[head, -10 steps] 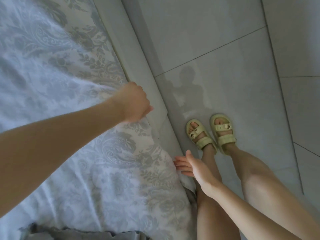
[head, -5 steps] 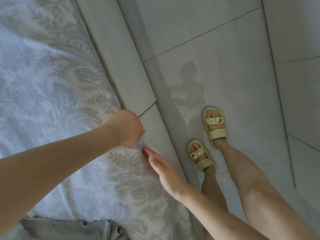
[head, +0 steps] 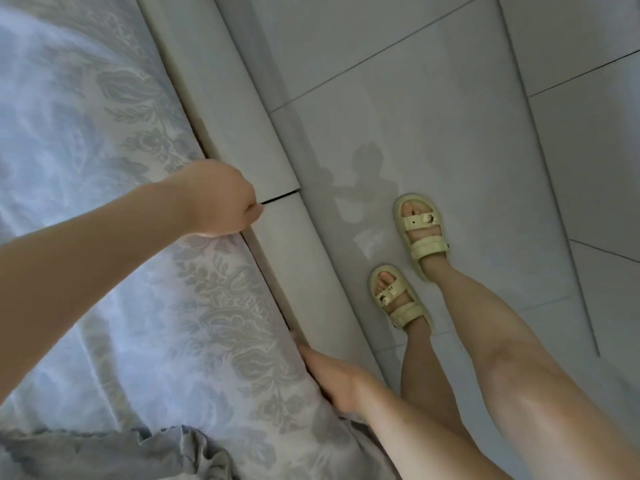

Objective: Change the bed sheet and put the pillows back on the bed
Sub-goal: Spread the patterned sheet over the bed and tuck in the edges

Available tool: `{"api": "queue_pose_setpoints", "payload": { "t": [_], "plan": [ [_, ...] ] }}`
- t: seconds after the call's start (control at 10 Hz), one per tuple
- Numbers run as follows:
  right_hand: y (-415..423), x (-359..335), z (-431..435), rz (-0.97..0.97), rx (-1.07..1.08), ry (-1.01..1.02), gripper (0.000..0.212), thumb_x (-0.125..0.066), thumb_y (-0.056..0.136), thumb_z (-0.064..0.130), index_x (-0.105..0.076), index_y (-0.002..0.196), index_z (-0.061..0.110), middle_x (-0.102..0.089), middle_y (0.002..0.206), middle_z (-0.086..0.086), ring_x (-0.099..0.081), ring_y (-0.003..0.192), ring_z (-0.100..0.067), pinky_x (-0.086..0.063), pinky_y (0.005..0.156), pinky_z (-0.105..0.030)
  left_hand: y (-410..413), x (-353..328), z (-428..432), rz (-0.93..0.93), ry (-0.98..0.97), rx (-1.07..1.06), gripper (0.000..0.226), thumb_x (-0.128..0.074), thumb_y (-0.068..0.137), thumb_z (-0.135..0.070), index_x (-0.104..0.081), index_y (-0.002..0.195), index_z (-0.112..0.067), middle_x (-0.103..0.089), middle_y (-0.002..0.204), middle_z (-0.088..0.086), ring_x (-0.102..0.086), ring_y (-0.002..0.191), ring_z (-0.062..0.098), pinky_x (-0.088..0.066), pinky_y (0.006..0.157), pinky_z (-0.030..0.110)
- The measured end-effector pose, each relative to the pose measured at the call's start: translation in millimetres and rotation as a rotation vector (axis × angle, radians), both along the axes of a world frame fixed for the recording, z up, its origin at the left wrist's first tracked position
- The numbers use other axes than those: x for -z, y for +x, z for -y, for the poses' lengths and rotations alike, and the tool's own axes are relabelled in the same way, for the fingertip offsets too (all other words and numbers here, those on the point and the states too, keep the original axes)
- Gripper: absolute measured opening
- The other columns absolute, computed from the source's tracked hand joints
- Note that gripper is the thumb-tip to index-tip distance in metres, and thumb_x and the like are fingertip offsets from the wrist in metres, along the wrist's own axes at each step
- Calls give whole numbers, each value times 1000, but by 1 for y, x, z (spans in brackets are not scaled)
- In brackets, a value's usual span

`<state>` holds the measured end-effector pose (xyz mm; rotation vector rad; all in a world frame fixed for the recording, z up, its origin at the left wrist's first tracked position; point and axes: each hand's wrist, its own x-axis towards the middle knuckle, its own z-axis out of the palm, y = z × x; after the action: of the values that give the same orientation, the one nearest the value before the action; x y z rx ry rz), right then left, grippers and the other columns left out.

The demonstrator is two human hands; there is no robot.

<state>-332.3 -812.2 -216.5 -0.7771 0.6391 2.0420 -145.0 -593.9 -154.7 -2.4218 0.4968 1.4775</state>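
Observation:
A white bed sheet (head: pixel 114 209) with a grey floral pattern covers the bed on the left. My left hand (head: pixel 218 202) is curled at the sheet's edge, gripping the fabric where it meets the bed frame (head: pixel 242 109). My right hand (head: pixel 329 372) lies lower down along the same edge, fingers straight and pushed into the gap between sheet and frame; its fingertips are partly hidden there. No pillows are in view.
A pale padded bed frame rail runs diagonally beside the sheet. Grey ruffled fabric (head: pixel 114 452) lies at the bottom left. My feet in yellow sandals (head: pixel 420 233) stand on the light tiled floor (head: pixel 450 98) right of the frame.
My right hand has moved down along the bed's edge and slid its fingers into the gap by the frame. My left hand stays curled on the sheet's edge. My feet have stepped.

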Motion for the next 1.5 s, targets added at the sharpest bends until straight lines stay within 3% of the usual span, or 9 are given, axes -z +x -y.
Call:
{"api": "queue_pose_setpoints", "payload": {
  "t": [0.2, 0.3, 0.4, 0.6, 0.8, 1.0, 1.2, 1.4, 1.5],
  "plan": [
    [-3, -7, 41, 150, 14, -187, 75, -22, 86, 76, -65, 116, 23, -68, 115, -2, -65, 100, -13, -50, 93, -30, -35, 4, 13, 384, -508, -22, 60, -19, 91, -39, -68, 76, -8, -63, 72, 6, -58, 73, 29, -51, 67, 38],
    [0, -25, 59, 320, 22, -213, 63, -14, 99, 55, -67, 101, 19, -70, 95, -1, -65, 83, -10, -50, 65, -17, -68, -4, 36, 305, -602, -7, 53, -26, 90, -37, -68, 69, -12, -62, 67, 1, -59, 68, 26, -52, 66, 38],
    [-3, -34, 82, 506, 157, -332, 52, -22, 102, 41, -65, 103, 12, -71, 99, -9, -66, 94, -21, -50, 82, -24, -106, -5, 61, 172, -641, 38, 54, -23, 90, -37, -70, 73, -17, -64, 70, -4, -59, 71, 21, -52, 72, 36],
    [-23, -43, 124, 564, 192, -207, 33, -32, 101, 31, -59, 116, 20, -65, 118, 0, -60, 110, -9, -45, 95, -20, -147, 1, 117, -67, -377, 145, 44, -25, 99, -30, -65, 104, -13, -62, 105, 2, -54, 101, 24, -41, 95, 37],
    [-52, -53, 127, 612, 161, 1, 36, -35, 95, 45, -46, 129, 41, -49, 136, 23, -41, 126, 13, -31, 110, -16, -178, 1, 152, -126, -230, 121, 47, -26, 99, -34, -68, 99, -13, -67, 101, 5, -58, 99, 26, -44, 90, 35],
    [-73, -56, 104, 950, -59, 259, 49, -26, 103, 39, -22, 150, 30, -25, 152, 20, -13, 140, 9, -9, 118, -26, -188, -4, 155, -58, -213, 129, 45, -25, 99, -31, -66, 85, -19, -67, 91, 1, -62, 89, 22, -41, 71, 30],
    [-97, -54, 85, 1085, -188, 380, 59, -3, 91, 63, 2, 146, 41, 4, 149, 30, 4, 145, 1, 18, 116, -39, -229, 17, 111, 70, -129, -73, 51, -12, 84, -53, -40, 58, -19, -56, 62, -1, -61, 66, 23, -52, 67, 35],
    [-103, -57, 87, 1261, -238, 378, 74, 8, 87, 63, -13, 152, 33, -21, 156, 13, -13, 145, -3, 3, 120, -42, -205, -8, 121, 118, -155, 213, 58, -17, 95, -48, -66, 82, -22, -67, 80, -2, -63, 80, 16, -50, 75, 31],
    [-105, -57, 87, 1065, -114, 342, 68, -2, 90, 65, -25, 148, 37, -35, 151, 11, -25, 142, -6, -9, 120, -37, -203, -30, 131, 68, -107, 214, 57, -16, 97, -45, -65, 86, -20, -66, 85, -2, -56, 78, 17, -46, 76, 28]
  ]
}}
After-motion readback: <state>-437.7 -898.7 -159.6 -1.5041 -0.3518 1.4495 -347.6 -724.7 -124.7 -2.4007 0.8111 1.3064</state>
